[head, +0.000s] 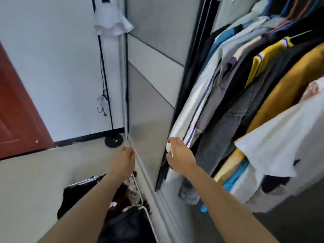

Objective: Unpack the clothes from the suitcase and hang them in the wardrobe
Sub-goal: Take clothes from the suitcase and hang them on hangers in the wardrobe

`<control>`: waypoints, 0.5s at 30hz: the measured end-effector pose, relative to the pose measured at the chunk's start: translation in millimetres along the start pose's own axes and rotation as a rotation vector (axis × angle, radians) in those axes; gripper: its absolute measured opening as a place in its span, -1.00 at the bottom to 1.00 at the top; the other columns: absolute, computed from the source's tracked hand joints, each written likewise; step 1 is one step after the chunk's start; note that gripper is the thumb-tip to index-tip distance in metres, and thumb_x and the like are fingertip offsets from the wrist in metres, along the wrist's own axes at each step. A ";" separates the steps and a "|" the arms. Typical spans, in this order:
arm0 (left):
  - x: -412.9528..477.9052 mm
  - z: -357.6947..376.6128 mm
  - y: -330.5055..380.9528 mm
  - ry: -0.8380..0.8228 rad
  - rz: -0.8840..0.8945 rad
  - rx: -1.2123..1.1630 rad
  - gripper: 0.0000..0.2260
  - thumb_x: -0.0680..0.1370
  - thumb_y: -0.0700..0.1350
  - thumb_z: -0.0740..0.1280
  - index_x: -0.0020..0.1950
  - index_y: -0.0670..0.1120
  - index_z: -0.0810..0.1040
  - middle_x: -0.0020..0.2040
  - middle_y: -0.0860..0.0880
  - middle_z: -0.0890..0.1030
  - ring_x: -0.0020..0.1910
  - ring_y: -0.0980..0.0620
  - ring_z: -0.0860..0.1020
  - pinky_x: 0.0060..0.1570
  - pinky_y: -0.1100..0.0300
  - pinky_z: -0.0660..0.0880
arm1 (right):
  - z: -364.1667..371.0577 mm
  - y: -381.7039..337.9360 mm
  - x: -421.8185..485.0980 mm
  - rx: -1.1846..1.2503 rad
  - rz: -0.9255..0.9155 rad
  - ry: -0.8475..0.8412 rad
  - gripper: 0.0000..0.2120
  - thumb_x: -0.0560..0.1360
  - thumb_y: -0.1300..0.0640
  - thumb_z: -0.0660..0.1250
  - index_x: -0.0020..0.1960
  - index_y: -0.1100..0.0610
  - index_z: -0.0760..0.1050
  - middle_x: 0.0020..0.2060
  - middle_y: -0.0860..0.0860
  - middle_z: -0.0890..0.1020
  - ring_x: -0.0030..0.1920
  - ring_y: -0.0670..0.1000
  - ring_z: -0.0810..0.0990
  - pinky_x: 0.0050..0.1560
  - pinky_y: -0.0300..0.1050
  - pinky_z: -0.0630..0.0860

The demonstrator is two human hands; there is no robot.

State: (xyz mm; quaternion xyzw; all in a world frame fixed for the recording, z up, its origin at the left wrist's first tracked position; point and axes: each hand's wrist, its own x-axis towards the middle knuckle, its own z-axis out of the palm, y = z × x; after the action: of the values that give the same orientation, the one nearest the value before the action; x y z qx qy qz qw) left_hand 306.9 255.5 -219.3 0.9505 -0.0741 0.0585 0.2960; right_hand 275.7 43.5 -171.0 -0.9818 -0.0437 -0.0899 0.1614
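The open wardrobe on the right holds several hanging clothes (259,71). Leftmost among them hangs a white garment with purple stripes (189,111). My right hand (178,156) grips the lower hem of that white garment at the wardrobe's left edge. My left hand (123,160) hovers with loosely curled fingers and holds nothing, in front of the grey sliding door (152,88). The open suitcase (126,216) lies on the floor below my left forearm, with dark clothes inside.
A white T-shirt (280,141) hangs nearest on the right. A floor lamp with a white frilly shade (112,21) and round black base (113,140) stands by the wall. A red-brown door (15,109) is at the left.
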 end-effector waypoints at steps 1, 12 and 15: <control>-9.7 -0.2 -26.4 -0.032 -0.059 0.045 -0.82 0.61 -0.16 0.18 0.08 -0.16 0.55 0.05 -0.14 0.50 0.03 -0.19 0.52 -0.07 0.06 0.39 | 24.1 -13.1 -3.1 -0.014 -0.004 -0.079 -0.62 0.56 0.16 0.19 0.36 0.16 0.32 0.24 0.07 0.40 0.23 0.11 0.43 0.10 -0.07 0.37; -106.1 101.8 -226.1 -0.134 -0.418 0.028 -0.75 0.58 -0.18 0.16 0.17 -0.07 0.56 0.21 0.05 0.50 0.19 0.03 0.46 0.06 0.15 0.48 | 283.7 -40.7 -40.8 0.042 0.053 -0.626 -0.56 0.58 -0.02 0.18 0.42 0.08 0.25 0.32 0.02 0.37 0.33 0.08 0.37 0.24 -0.06 0.40; -116.6 165.9 -283.9 -0.153 -0.502 0.034 -0.77 0.60 -0.15 0.14 0.17 -0.05 0.53 0.23 0.10 0.48 0.19 0.09 0.46 0.03 0.20 0.47 | 371.8 -20.5 -47.8 0.037 0.066 -0.684 -0.56 0.59 -0.04 0.17 0.42 0.05 0.25 0.31 -0.02 0.38 0.35 0.05 0.37 0.25 -0.12 0.39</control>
State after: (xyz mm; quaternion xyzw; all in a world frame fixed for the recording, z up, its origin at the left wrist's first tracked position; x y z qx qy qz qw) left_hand 253.4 404.1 -530.4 0.9456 0.1428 -0.0876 0.2788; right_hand 286.8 180.9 -520.2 -0.9529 -0.0652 0.2505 0.1581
